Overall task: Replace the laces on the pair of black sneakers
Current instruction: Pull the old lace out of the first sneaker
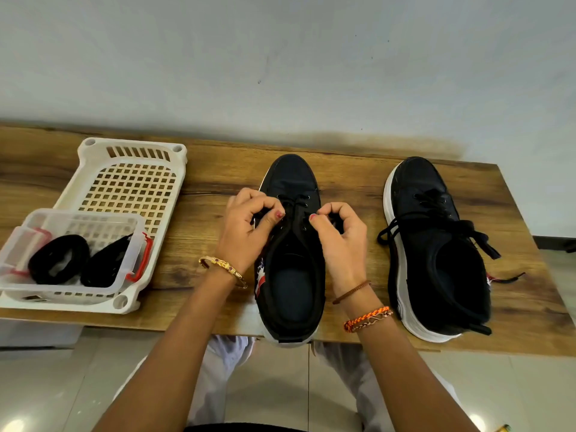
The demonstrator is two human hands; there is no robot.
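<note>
My left hand and right hand each pinch the black lace on the centre black canvas sneaker, only partly laced. At three o'clock, the second black sneaker hangs loosely laced; coiled black laces wait at nine.

On the table, the basket lies left of the middle sneaker; the other sneaker right.

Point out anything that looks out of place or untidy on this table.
The right sneaker has its lace hanging loose, looped over its left side, with one end trailing onto the table. The middle sneaker has its heel jutting past the table's near edge.
</note>
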